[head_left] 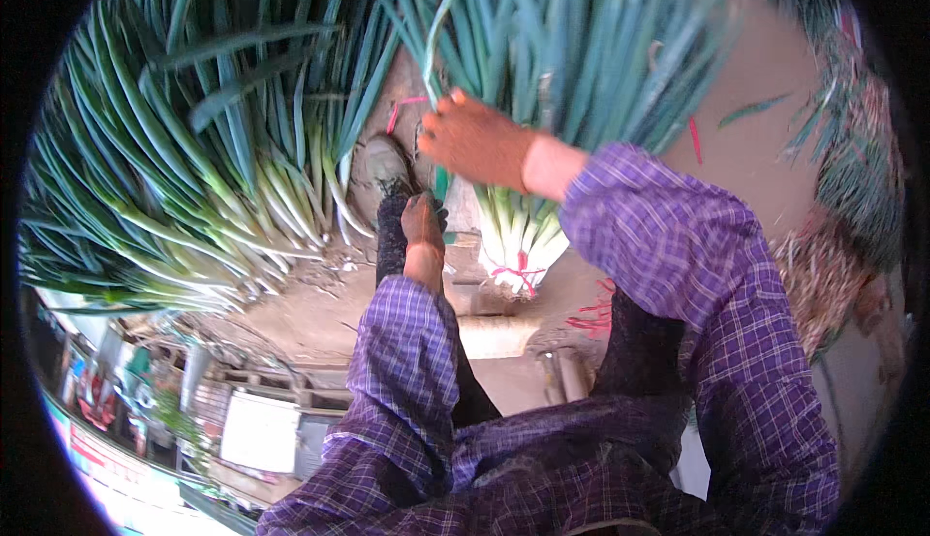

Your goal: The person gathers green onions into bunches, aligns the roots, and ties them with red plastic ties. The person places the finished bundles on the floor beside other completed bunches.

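A large bundle of long green onions lies before me, its white root end toward me and bound with red ties. My right hand, in an orange-brown glove, reaches leftward across the bundle. Its fingers are closed at the lower end of a thin, pale green onion leaf that bends upward; some blur there. Left of the root end, my left hand, in a darker glove, has its fingers curled. What they hold, if anything, is hidden. A small green piece shows just beyond it.
A big spread of loose green onions covers the left side. Red tie strips lie on the brown ground right of the bundle. More onions are piled along the far right. My shoe stands beside the left pile.
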### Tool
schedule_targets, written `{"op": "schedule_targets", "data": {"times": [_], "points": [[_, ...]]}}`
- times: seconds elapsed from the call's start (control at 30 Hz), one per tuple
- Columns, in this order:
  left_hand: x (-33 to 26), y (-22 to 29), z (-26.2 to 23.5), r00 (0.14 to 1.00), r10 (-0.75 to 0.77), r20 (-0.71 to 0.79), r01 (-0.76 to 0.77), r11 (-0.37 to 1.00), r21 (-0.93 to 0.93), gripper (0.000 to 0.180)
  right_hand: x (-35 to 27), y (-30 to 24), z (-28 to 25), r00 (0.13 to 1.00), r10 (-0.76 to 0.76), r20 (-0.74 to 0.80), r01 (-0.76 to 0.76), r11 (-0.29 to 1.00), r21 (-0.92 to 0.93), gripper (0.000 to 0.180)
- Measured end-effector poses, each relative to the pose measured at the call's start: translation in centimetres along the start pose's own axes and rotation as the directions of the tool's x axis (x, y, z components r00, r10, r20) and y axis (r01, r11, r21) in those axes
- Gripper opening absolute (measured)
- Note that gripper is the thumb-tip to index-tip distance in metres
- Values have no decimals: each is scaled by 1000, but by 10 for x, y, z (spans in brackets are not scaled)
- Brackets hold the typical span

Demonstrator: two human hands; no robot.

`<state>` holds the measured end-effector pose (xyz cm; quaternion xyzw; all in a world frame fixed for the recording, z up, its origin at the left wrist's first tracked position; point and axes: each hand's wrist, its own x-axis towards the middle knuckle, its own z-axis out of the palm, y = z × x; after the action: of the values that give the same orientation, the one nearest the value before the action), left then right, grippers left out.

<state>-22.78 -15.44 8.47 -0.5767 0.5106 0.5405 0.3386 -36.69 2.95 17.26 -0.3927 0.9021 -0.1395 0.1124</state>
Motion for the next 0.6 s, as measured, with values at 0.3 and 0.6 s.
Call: {"op": "schedule_targets", "data": {"times": [0.3,0.6], "points": [[125,-28,38,945,-59,323,110,984,-142,32,73,61,144,738,-18,675,197,962,-189,25],[51,-59,166,938,346,7,-320,859,399,49,-85,87,58,958,62,281,-46,997,-61,20]]}}
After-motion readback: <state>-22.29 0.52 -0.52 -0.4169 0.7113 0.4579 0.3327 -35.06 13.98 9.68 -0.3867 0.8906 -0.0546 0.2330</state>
